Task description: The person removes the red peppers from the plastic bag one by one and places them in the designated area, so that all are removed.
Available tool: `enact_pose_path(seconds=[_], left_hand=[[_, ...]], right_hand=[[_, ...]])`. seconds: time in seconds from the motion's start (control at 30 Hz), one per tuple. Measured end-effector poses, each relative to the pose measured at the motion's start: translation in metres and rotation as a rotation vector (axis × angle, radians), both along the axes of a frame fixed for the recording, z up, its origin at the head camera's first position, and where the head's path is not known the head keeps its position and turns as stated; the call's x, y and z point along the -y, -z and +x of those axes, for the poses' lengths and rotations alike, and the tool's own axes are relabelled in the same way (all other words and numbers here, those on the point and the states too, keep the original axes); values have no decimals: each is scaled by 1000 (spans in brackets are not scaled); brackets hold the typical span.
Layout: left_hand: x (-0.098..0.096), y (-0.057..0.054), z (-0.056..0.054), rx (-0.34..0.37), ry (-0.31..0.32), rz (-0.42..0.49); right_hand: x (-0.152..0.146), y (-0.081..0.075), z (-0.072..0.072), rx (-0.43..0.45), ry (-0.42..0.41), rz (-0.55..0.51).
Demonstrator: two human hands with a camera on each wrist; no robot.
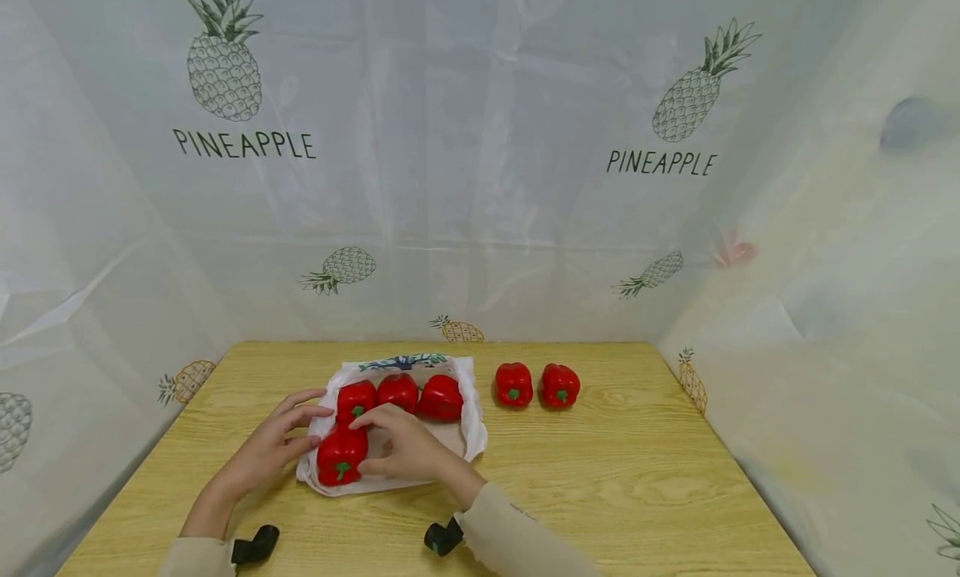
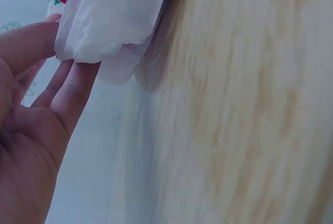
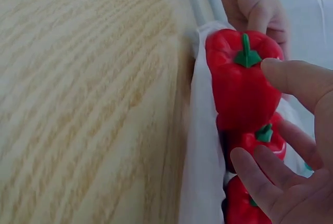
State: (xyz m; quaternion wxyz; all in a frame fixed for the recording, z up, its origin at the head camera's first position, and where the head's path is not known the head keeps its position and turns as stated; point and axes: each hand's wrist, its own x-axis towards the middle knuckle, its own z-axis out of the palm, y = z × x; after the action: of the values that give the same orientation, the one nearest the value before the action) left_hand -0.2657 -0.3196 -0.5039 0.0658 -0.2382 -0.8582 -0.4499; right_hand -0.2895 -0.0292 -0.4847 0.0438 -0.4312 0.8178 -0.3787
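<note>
A white soft-walled bag [image 1: 475,434] lies spread open on the table, with several red bell peppers inside. Three peppers line its back, among them one at the right [image 1: 441,398]. The front-left bell pepper [image 1: 336,456], with a green stem, stands in the near corner. My left hand [image 1: 272,445] touches the bag's left side, its fingers reaching over the rim. Over the bag, my right hand [image 1: 408,448] has its thumb tip at the front-left pepper, the other fingers spread loosely above. The right wrist view shows that pepper [image 3: 242,91] beside the thumb, fingertips apart from it.
Two more red bell peppers, a nearer-to-bag one [image 1: 513,385] and another [image 1: 560,386], stand right of the bag. The wooden table [image 1: 615,485] ends at a pineapple-printed curtain [image 1: 480,185] at the back and sides.
</note>
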Motion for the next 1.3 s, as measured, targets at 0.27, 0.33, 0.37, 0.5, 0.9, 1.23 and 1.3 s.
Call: enact_pose_path(seconds=[0.27,0.33,0.37,0.5,0.9,1.23,1.3], left_hand=[[1,0,-1,-5,7,0],[1,0,0,-19,12,2],[1,0,0,-26,17,4],[2,3,-1,-27,21,10],[2,5,-3,-5,8,1],[2,5,-5,-27,4,-18],[2,5,-4,-26,7,-16]], right_hand=[[4,2,1,-23,9,16],[5,2,1,-18,6,17],[6,4,1,-22,6,20],[10,7,2,-32,12,29],[18,15,2,-21,44,4],[23,22,5,37,93,-53],[23,21,6,42,100,-52]])
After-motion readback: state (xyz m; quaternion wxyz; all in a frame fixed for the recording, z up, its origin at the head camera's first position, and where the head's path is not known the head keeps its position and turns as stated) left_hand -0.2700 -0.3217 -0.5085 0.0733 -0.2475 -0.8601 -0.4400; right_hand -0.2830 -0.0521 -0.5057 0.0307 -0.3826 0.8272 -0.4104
